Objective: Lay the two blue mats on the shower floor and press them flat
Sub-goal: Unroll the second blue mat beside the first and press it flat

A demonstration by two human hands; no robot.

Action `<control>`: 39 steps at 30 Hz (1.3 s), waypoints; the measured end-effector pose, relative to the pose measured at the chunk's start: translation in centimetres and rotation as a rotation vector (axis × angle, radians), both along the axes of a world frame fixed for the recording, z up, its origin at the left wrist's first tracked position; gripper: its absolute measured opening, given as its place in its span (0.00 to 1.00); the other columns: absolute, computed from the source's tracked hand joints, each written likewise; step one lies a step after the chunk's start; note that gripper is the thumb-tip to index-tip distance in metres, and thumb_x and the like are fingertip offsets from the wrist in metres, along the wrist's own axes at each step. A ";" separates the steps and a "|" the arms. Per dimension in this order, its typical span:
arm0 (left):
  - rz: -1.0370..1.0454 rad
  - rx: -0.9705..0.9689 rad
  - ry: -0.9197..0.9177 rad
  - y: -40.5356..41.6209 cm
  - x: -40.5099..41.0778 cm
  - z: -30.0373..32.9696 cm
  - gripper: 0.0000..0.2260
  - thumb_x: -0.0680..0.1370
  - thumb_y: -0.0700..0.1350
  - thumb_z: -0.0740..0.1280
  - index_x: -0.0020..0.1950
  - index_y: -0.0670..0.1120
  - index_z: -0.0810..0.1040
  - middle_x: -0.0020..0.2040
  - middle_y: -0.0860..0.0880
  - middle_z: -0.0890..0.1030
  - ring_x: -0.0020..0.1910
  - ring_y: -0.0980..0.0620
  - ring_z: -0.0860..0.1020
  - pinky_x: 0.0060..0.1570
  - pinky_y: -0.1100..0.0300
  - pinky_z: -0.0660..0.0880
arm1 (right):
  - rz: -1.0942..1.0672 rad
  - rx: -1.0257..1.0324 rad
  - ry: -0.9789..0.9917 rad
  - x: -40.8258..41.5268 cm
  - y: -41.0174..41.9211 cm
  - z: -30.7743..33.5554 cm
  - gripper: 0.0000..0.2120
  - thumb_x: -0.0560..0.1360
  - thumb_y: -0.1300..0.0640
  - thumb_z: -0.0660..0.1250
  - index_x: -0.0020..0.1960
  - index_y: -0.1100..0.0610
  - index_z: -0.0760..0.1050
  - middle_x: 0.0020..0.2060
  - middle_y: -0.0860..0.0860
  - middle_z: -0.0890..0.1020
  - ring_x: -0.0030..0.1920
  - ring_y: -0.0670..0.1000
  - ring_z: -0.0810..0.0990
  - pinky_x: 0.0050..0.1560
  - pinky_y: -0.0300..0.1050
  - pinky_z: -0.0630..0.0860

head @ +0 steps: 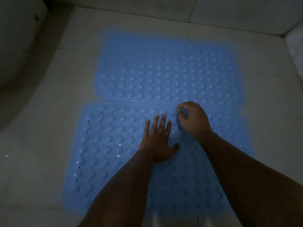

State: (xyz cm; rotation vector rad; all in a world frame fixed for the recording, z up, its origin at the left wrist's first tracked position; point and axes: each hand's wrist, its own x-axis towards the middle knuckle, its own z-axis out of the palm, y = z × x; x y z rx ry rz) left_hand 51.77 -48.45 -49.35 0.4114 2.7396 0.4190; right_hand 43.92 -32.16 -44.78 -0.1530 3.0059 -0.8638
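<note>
Two blue mats lie edge to edge on the tiled shower floor: the far mat and the near mat. The left hand presses flat on the near mat, fingers straight. The right hand pinches a raised fold of it. No writing is legible.

Left hand flat, right hand curled, both on near mat

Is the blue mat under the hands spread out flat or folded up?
Spread out. The near mat lies open on the tiled floor, its bumps showing, with the left hand pressing flat on it.
</note>
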 end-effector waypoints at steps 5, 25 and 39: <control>0.222 0.216 0.003 -4.3 -2.4 5.4 0.28 0.76 0.56 0.57 0.76 0.50 0.71 0.73 0.42 0.75 0.75 0.42 0.69 0.70 0.47 0.68 | 0.061 0.143 -0.352 -0.3 -3.4 4.1 0.20 0.75 0.41 0.64 0.56 0.53 0.83 0.57 0.52 0.85 0.60 0.56 0.82 0.60 0.47 0.75; 0.389 -0.062 0.309 -15.1 0.5 1.4 0.25 0.82 0.56 0.51 0.70 0.47 0.77 0.73 0.45 0.75 0.79 0.42 0.63 0.70 0.42 0.67 | 0.106 0.433 -0.063 11.7 -14.2 -5.0 0.47 0.78 0.28 0.49 0.82 0.62 0.50 0.82 0.59 0.50 0.82 0.59 0.45 0.78 0.66 0.47; 0.387 0.072 0.353 -12.0 -0.3 3.3 0.25 0.82 0.55 0.52 0.72 0.46 0.76 0.74 0.43 0.74 0.78 0.39 0.65 0.69 0.40 0.70 | 0.105 0.041 -0.359 2.8 -10.4 2.6 0.28 0.78 0.35 0.61 0.68 0.53 0.78 0.67 0.53 0.80 0.69 0.55 0.76 0.70 0.47 0.70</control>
